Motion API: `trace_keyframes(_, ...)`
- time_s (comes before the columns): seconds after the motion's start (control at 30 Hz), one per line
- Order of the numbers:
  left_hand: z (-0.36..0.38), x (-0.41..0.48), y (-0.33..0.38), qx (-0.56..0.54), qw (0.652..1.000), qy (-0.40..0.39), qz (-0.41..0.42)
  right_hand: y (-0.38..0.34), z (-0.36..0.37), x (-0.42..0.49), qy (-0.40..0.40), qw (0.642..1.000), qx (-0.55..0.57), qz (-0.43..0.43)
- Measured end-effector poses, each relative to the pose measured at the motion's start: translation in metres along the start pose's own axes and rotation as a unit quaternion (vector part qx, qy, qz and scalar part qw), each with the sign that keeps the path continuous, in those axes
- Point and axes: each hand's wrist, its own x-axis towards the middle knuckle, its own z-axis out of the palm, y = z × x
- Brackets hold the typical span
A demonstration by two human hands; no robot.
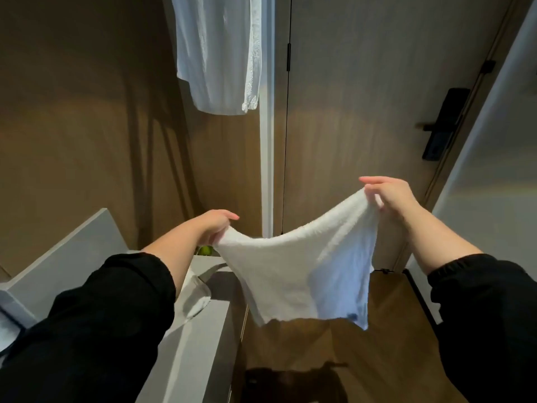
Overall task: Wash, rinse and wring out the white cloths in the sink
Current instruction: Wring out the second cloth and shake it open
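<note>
A white terry cloth (293, 266) hangs spread in the air in front of me, sagging in the middle. My left hand (216, 225) pinches its upper left corner. My right hand (388, 196) pinches the upper right corner, held higher than the left. The cloth's lower edge hangs free above the wooden floor. Part of a white sink basin (194, 298) shows below my left forearm, set in a grey counter (186, 353). Both arms wear black sleeves.
A white garment (218, 53) hangs high on the brown wall ahead. A white vertical post (266, 158) runs down the middle. A door with a black lock and handle (443, 123) stands at right. Something green (205, 250) sits behind my left wrist.
</note>
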Motion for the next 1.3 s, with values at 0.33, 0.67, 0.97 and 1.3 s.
trace_keyframes(0.33,0.005,-0.002,0.008,0.516,0.842,-0.027,0.156,0.027,-0.014,0.008,-0.145,0.874,-0.456,-0.08)
trace_keyframes(0.67,0.0,-0.005,-0.007,0.171,0.979,-0.076,0.086,0.029,-0.028,0.001,-0.26,0.949,-0.136,0.116)
trace_keyframes(0.97,0.035,-0.037,0.045,0.087,0.996,0.01,0.022,-0.005,0.029,-0.019,-0.13,0.976,0.044,0.169)
trace_keyframes(1.3,0.071,-0.082,0.105,-0.136,0.987,-0.082,0.024,-0.02,0.074,-0.09,-0.26,0.95,-0.092,-0.146)
